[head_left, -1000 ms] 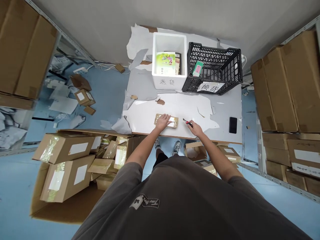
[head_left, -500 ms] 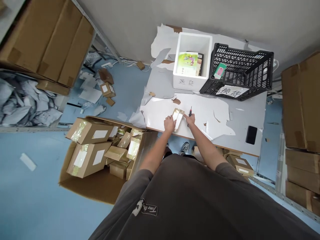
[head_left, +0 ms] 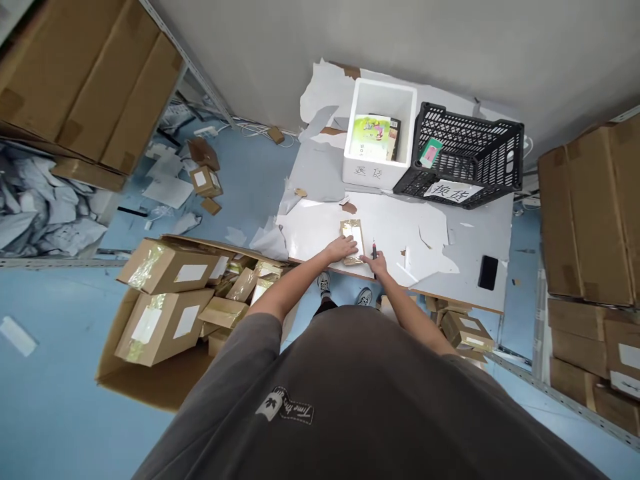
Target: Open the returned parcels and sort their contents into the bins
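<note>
On the front part of the white-covered table lies a small cardboard box (head_left: 353, 230) with shiny tape and a white label. My left hand (head_left: 341, 249) reaches over the box from its left side and holds it down, fingers across the label. Close to the box's lower right corner, my right hand (head_left: 377, 265) is closed around a slim black and red tool (head_left: 374, 249) with a thin tip pointing away from me. It looks like a screwdriver or craft knife; I cannot tell which. My right hand's fingers come close to the box edge.
Behind stand a white foam bin (head_left: 370, 172) with books and a black plastic crate (head_left: 470, 157) holding a green packet. A phone (head_left: 488, 272) lies at the right. Left of the table, a big carton (head_left: 135, 387) holds several taped boxes. Torn paper covers the tabletop.
The small box has turned more upright in view. My left hand has shifted onto its top, and my right hand has moved slightly down and toward me with the tool.
</note>
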`<state>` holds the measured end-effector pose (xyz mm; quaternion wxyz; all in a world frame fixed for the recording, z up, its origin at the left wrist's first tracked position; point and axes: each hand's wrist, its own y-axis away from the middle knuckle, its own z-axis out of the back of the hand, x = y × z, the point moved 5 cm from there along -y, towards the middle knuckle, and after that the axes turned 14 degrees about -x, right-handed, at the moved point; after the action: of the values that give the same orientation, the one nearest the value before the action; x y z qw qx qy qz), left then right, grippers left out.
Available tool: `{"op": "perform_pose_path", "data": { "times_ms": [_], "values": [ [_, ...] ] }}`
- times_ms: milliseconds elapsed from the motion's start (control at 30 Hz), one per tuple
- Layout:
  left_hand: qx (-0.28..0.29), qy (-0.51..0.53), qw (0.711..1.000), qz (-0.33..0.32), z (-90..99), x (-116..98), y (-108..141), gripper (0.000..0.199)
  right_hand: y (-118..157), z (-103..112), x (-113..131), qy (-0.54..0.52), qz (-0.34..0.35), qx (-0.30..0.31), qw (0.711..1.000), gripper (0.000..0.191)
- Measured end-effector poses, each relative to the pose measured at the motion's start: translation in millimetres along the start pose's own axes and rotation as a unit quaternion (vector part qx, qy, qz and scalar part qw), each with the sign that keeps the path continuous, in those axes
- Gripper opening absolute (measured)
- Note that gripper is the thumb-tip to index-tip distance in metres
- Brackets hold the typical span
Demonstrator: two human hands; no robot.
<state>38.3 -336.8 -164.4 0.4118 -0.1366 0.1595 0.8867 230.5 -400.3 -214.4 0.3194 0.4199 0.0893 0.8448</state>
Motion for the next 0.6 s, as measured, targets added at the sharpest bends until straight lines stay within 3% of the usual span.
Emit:
{"op": "perform_pose_path", "data": {
  "times_ms": [100, 200, 400, 500, 600],
  "values": [
    [0.027, 0.034, 0.998, 0.038, 3.0, 1.5, -15.6, 0.039, 10.3, -7.1, -10.6, 0.014, -0.038, -0.015, 0.999, 0.057],
    [0.029, 0.044, 0.996, 0.067, 2.9, 3.7, -19.3, 0.039, -6.8, -12.1, 3.4, 0.023, -0.004, -0.017, 1.000, 0.056],
    [-0.051, 0.005, 0.982, 0.184, -5.0, -1.7, 6.9, 0.033, -57.2, -20.4, 41.0, 0.044, 0.044, 0.016, 0.998, 0.056],
    [-0.090, -0.004, 0.970, 0.228, -9.3, -10.3, 15.9, 0.039, -64.6, -16.8, 53.9, 0.038, 0.102, 0.040, 0.993, 0.049],
    [-0.093, 0.004, 0.965, 0.245, -12.9, -14.6, 16.1, 0.042, -59.0, 1.6, 52.1, 0.025, 0.125, 0.064, 0.990, 0.039]
  ]
}}
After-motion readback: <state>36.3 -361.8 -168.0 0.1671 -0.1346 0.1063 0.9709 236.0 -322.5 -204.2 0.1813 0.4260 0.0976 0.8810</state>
